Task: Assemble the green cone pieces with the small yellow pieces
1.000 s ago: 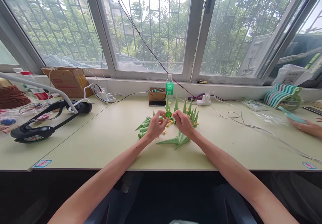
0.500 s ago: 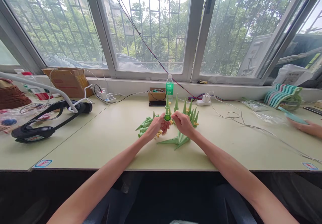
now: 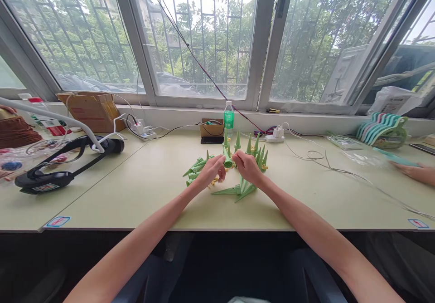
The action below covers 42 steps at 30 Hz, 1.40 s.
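Observation:
My left hand (image 3: 212,168) is closed around a green plastic plant watering spike (image 3: 228,163), its wide collar end tipped down and toward me. Close against its right side, my right hand (image 3: 249,168) is in a pinch; whatever lies between the fingertips is hidden. Several like spikes (image 3: 194,174) lie left of my left hand. Beyond and right of my right hand, more spikes (image 3: 260,156) stand point up, some with small yellow valves (image 3: 266,168). Loose yellow pieces (image 3: 214,182) lie under my left hand, and a lying spike (image 3: 227,190) points left in front.
Behind the spikes stand a green-labelled bottle (image 3: 229,118), a small cardboard box (image 3: 212,127) and a phone (image 3: 212,140). A black headset (image 3: 68,167) lies left. White cables (image 3: 319,158) cross the right side, where another person's hand (image 3: 416,173) holds a light-blue flat piece (image 3: 396,156).
The spike in my left hand has tilted, so its round open end now faces downward rather than straight at me. At right, the other person's hand has shifted slightly.

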Tool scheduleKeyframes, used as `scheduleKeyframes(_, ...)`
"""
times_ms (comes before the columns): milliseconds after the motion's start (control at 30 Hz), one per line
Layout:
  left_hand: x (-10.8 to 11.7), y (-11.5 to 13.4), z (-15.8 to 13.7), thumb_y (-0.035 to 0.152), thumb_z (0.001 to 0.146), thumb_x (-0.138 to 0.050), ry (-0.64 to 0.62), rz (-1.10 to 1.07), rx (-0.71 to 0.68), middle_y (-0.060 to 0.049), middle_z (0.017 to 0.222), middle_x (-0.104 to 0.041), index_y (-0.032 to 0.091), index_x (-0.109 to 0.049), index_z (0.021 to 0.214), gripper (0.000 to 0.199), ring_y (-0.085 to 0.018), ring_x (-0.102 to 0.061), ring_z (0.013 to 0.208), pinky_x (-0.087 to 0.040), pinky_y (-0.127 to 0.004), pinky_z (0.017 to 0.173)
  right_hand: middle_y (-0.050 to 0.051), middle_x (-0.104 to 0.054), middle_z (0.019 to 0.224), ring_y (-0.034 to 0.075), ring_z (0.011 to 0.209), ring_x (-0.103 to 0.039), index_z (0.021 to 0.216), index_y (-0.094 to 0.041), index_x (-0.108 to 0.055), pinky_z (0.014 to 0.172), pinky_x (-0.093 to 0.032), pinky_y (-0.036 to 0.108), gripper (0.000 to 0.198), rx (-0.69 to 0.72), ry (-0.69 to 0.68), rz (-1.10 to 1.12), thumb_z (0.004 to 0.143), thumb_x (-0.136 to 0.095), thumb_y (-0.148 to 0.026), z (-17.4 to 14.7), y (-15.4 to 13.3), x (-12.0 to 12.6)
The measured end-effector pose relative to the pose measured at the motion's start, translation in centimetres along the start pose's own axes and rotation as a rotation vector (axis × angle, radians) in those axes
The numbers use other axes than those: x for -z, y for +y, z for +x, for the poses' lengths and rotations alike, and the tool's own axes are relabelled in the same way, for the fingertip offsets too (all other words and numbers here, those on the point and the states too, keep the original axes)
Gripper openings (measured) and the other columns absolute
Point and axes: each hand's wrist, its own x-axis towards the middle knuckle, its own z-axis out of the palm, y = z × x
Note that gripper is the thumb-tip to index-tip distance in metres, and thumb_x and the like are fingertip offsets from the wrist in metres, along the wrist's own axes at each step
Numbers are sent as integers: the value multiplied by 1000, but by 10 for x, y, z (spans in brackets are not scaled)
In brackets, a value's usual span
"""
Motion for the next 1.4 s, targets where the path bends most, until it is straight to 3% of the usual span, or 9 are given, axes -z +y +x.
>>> scheduleKeyframes(100, 0, 1, -1, 54, 88, -49, -10, 56, -43, 4, 52, -50, 17, -50, 84, 37, -11, -54, 42, -38, -19, 38, -4, -41, 60, 10, 54, -33, 71, -21, -39, 55, -31, 22, 35, -5, -4, -11, 99, -34, -42, 0, 0, 0)
scheduleKeyframes(267, 1, 1, -3, 48, 91, -47, -8, 191, -123, 4, 54, -53, 16, -55, 113, 40, -10, -52, 41, -39, -19, 39, -4, -42, 60, 10, 53, -34, 70, -21, -38, 54, -31, 23, 37, -12, -18, -47, 99, -32, -43, 0, 1, 0)
scheduleKeyframes(467, -1, 2, -5, 42, 90, -51, 13, 247, -160, 2, 62, -53, 17, -53, 125, 43, -9, -52, 47, -39, -18, 40, -4, -39, 56, 11, 52, -31, 68, -22, -35, 53, -29, 23, 40, -19, -13, -95, 99, -30, -46, 0, 6, -1)
scheduleKeyframes(600, -2, 1, -4, 39, 88, -55, 29, 267, -225, -4, 88, -57, 19, -55, 123, 40, -7, -54, 55, -45, -18, 45, -4, -39, 55, 10, 51, -32, 68, -21, -35, 53, -28, 23, 40, -36, -5, -103, 99, -30, -46, 0, 8, -2)
scheduleKeyframes(733, -1, -6, -1, 39, 90, -54, 48, 315, -299, -8, 109, -50, 22, -57, 120, 35, -6, -55, 60, -47, -18, 47, -3, -44, 56, 10, 50, -34, 67, -21, -36, 52, -28, 23, 41, -43, 11, -103, 98, -31, -47, 0, 6, -2)
scheduleKeyframes(867, -1, -10, 0, 40, 91, -52, 95, 391, -323, -8, 107, -49, 23, -59, 119, 34, -6, -55, 62, -46, -17, 47, -1, -51, 61, 10, 51, -36, 68, -21, -39, 52, -30, 23, 40, -51, 20, -88, 98, -32, -47, 1, 4, -2)
scheduleKeyframes(1067, -3, -8, 1, 42, 89, -54, 160, 401, -292, -8, 110, -51, 21, -57, 115, 33, -6, -54, 61, -45, -17, 48, -4, -41, 55, 10, 50, -32, 69, -21, -42, 53, -28, 23, 39, -63, 65, -98, 98, -35, -46, 1, 3, -3)
scheduleKeyframes(1400, -2, -8, 7, 56, 86, -54, 193, 96, -132, -1, 77, -56, 18, -47, 107, 43, -9, -53, 50, -42, -19, 37, -4, -43, 57, 10, 51, -34, 72, -20, -48, 54, -30, 23, 39, -65, 112, -80, 98, -37, -46, 1, 1, 0)
